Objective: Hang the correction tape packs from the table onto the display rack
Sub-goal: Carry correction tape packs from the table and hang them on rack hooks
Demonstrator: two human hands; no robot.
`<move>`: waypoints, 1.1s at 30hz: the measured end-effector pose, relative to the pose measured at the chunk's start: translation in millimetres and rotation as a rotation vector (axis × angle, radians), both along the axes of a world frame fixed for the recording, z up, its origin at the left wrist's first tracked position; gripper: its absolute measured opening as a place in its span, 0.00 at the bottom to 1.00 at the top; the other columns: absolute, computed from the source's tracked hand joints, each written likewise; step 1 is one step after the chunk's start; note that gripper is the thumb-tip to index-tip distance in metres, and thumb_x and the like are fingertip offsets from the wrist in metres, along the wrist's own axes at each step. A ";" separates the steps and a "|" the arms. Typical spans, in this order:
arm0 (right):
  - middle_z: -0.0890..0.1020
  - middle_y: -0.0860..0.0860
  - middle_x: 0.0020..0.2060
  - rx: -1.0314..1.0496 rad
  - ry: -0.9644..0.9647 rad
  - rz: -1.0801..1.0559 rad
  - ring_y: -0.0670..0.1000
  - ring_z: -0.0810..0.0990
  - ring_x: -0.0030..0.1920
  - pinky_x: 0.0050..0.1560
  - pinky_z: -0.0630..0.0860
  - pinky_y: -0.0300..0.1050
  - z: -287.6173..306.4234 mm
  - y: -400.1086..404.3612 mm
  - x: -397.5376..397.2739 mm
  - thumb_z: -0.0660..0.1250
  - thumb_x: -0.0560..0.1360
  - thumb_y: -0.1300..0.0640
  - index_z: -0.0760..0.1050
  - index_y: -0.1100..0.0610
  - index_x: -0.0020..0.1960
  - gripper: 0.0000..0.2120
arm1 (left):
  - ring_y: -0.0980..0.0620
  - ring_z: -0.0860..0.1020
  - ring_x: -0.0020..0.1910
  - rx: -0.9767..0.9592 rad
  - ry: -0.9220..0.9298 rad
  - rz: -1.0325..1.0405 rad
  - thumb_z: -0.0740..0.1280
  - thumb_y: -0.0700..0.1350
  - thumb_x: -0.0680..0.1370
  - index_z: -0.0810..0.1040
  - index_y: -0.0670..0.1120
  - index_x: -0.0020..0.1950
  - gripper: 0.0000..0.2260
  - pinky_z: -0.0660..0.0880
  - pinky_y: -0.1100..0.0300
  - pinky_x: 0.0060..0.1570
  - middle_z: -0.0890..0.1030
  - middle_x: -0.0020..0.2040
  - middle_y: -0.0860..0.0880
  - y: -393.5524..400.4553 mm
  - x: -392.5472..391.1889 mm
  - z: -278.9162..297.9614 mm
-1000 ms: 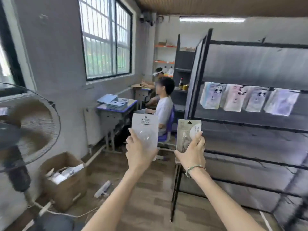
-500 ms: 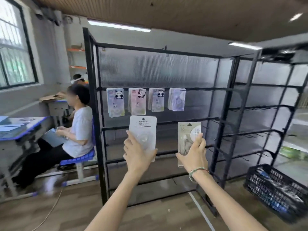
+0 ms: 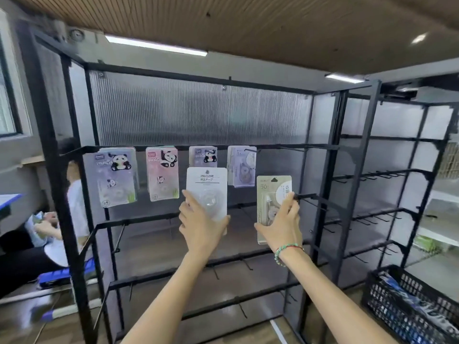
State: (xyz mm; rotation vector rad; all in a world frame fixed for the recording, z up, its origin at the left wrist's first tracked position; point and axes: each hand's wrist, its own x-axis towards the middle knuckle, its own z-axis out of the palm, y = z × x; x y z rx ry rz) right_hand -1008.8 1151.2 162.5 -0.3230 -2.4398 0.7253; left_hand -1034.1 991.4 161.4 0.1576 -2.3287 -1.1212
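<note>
A tall black display rack (image 3: 320, 155) with a ribbed translucent back panel fills most of the view, its top corner and left post smeared by blur and its foot cut off at the bottom edge. Beside it on the right stands a second black rack (image 3: 422, 175) whose peg rows hold nothing that can be made out. Behind the left post a seated person (image 3: 62, 219) is half hidden, only a white top, dark trousers and blurred hands showing. At the lower right a black plastic crate (image 3: 387, 291) is cropped by the frame, its contents too blurred to name. Four hanging packs (image 3: 164, 172) line the rack's upper rail; the third from the left is partly covered by the pack held in front of it. The left hand (image 3: 202, 225) grips a white correction tape pack (image 3: 206, 187) from behind, thumb and fingers wrapped around its lower half, so the bottom edge is hidden. The right hand (image 3: 282, 228) clasps a beige correction tape pack (image 3: 270, 194) by its right edge and lower part, fingertips next to a black peg (image 3: 306, 196) on the rail; whether the pack touches that peg cannot be told. Both packs are held upright in the air before the rack, near each other but apart. A beaded bracelet (image 3: 285, 252) circles the right wrist.
</note>
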 end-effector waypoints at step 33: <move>0.53 0.57 0.73 0.066 -0.011 0.205 0.60 0.63 0.67 0.58 0.71 0.57 41.3 56.1 -192.8 0.74 0.68 0.46 0.36 0.59 0.77 0.56 | 0.39 0.61 0.70 -0.072 0.095 0.182 0.77 0.56 0.67 0.39 0.42 0.78 0.57 0.65 0.42 0.63 0.58 0.73 0.39 47.1 -140.1 23.6</move>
